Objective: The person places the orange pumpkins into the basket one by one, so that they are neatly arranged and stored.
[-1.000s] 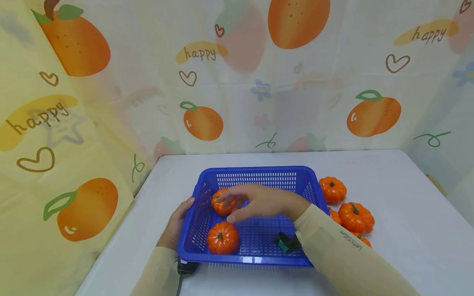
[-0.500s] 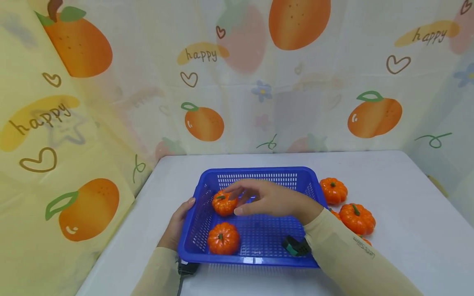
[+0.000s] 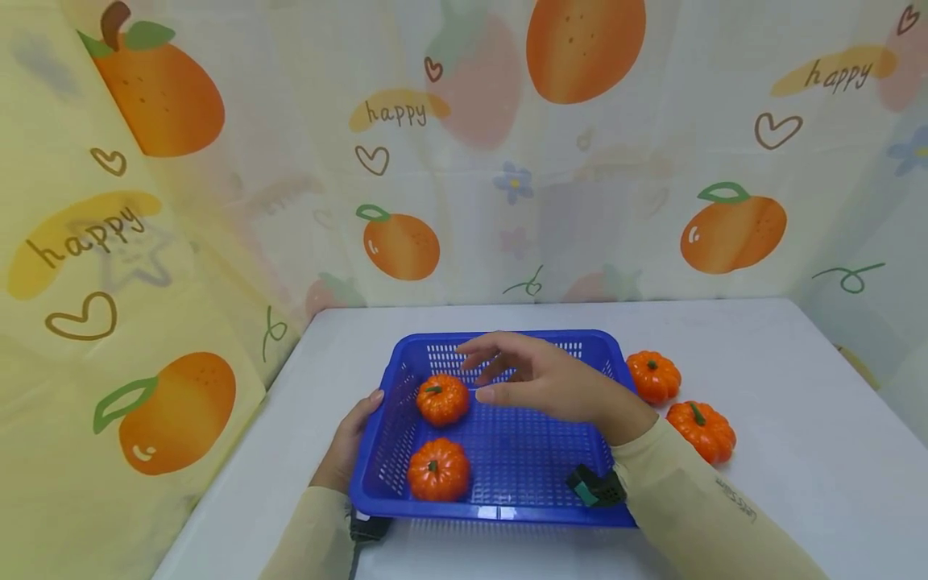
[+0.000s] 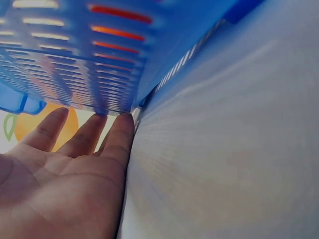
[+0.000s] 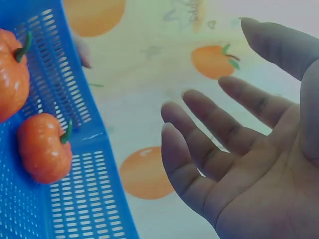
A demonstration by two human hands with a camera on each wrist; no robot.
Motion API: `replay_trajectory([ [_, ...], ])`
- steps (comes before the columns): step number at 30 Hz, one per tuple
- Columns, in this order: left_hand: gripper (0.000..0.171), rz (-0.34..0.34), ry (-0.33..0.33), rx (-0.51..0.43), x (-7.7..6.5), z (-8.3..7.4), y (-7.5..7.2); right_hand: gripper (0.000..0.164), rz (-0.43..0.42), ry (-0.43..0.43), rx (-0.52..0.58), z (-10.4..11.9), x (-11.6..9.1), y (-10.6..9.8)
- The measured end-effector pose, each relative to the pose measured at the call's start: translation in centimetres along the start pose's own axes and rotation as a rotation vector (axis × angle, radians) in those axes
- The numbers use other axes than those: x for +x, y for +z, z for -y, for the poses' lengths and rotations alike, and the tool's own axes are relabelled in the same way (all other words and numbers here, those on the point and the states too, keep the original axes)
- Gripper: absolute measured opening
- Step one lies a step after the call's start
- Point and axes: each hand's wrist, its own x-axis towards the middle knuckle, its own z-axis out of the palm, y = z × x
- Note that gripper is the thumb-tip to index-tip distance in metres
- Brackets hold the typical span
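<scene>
A blue plastic basket (image 3: 500, 509) with slotted walls holds two small orange pumpkins, a rear pumpkin (image 3: 443, 400) and a front pumpkin (image 3: 438, 470), both at its left end. My left hand (image 3: 346, 443) rests against the basket's left side, thumb at the rim. In the left wrist view its fingers (image 4: 82, 134) are extended, their tips at the slotted outer wall. Above the basket, my right hand (image 3: 540, 374) holds nothing; its fingers spread loosely in the right wrist view, where both pumpkins show on the left.
On the white table (image 3: 783, 379), right of the basket, lie a farther pumpkin (image 3: 653, 377) and a nearer pumpkin (image 3: 702, 432), the latter partly behind the right sleeve (image 3: 696, 491). A fruit-printed cloth (image 3: 580, 225) hangs along the back and sides.
My right hand has drawn back from over the rear pumpkin, moving right and up, so that pumpkin shows fully. The right sleeve now covers some pumpkins beside the basket. The left hand stays put.
</scene>
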Motion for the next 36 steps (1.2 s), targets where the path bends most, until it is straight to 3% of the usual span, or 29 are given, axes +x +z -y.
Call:
replay_trajectory([
  [2, 0.077, -0.017, -0.049, -0.018, 0.2, 0.7, -1.0, 0.053, -0.017, -0.007, 0.007, 0.1, -0.2, -0.2],
  [6, 0.069, -0.089, -0.077, -0.037, 0.6, 1.2, -0.8, 0.053, -0.054, -0.010, 0.015, 0.2, -0.8, -0.5],
  [15, 0.071, -0.077, -0.071, -0.035, 0.5, 1.3, -0.8, 0.050, -0.172, 0.004, 0.031, -0.6, -2.9, -2.1],
  [23, 0.070, -0.079, -0.025, -0.027, 0.9, 1.2, -1.1, 0.050, -0.213, 0.030, 0.026, -1.7, -4.4, -3.1],
  [29, 0.070, -0.113, -0.053, 0.004, 0.7, 1.2, -1.0, 0.049, -0.244, 0.032, 0.033, -2.0, -5.7, -4.3],
  [36, 0.071, -0.105, -0.075, -0.036, 0.3, 1.2, -0.9, 0.048, -0.333, 0.076, 0.006, -2.2, -7.7, -6.0],
])
